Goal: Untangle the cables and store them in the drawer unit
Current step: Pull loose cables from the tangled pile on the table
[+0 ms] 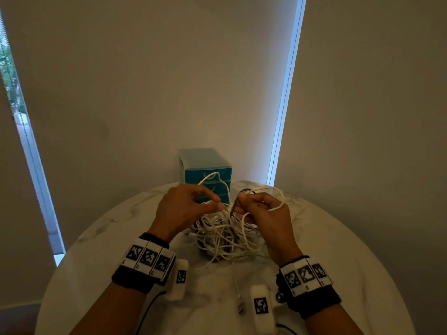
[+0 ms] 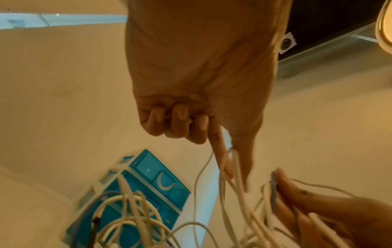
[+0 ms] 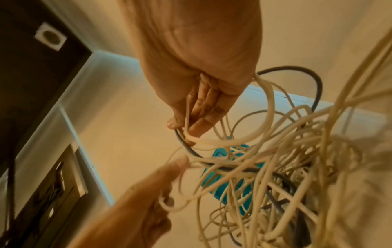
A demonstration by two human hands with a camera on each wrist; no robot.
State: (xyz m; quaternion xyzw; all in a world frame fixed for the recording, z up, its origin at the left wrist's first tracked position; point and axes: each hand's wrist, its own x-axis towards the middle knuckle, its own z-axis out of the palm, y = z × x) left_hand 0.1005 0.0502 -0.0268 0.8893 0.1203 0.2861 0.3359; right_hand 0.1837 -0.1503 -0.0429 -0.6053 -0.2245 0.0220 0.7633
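A tangle of white cables (image 1: 225, 235) with a grey one lies mid-table, partly lifted. My left hand (image 1: 186, 209) pinches white strands between thumb and forefinger; in the left wrist view my left hand (image 2: 212, 134) has its other fingers curled into the palm. My right hand (image 1: 261, 209) grips a white loop and the grey cable (image 3: 314, 80); in the right wrist view my right hand (image 3: 197, 120) pinches them at the fingertips. The blue drawer unit (image 1: 205, 175) stands behind the tangle, drawers closed, also seen as the drawer unit (image 2: 146, 189) from the left wrist.
The round marble table (image 1: 338, 250) stands against a blind-covered wall, its edge curving on both sides. A loose white cable end with a plug (image 1: 239, 303) trails toward me between my wrists.
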